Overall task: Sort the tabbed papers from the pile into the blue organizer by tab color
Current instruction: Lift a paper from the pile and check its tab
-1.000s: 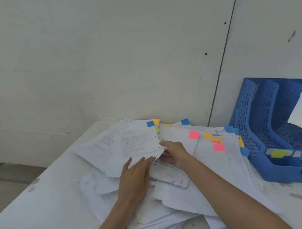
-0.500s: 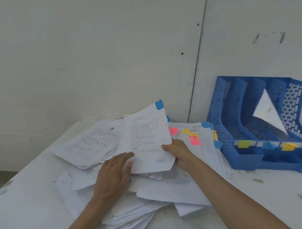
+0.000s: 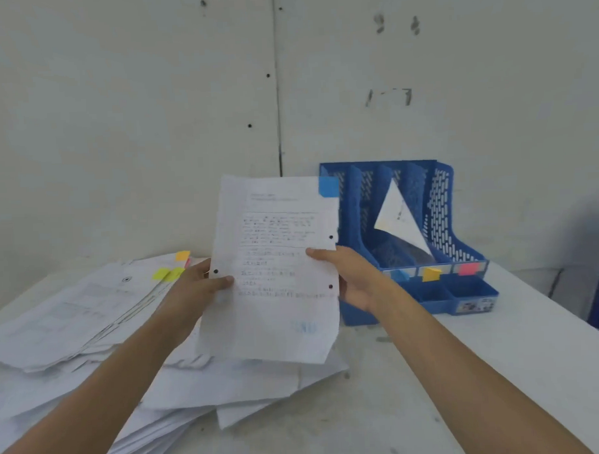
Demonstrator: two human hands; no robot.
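Head view: one sheet (image 3: 276,271) with one blue tab (image 3: 328,186) at its top right corner stands upright, long axis vertical, above the pile (image 3: 91,329). Left hand (image 3: 195,291) and right hand (image 3: 352,276) pinch its side edges. One blue organizer (image 3: 462,251), far right, holds one paper (image 3: 398,213).

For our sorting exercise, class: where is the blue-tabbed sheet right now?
In the head view, the blue-tabbed sheet is held upright mid-frame between the left hand and right hand, above the pile, just left of the blue organizer.
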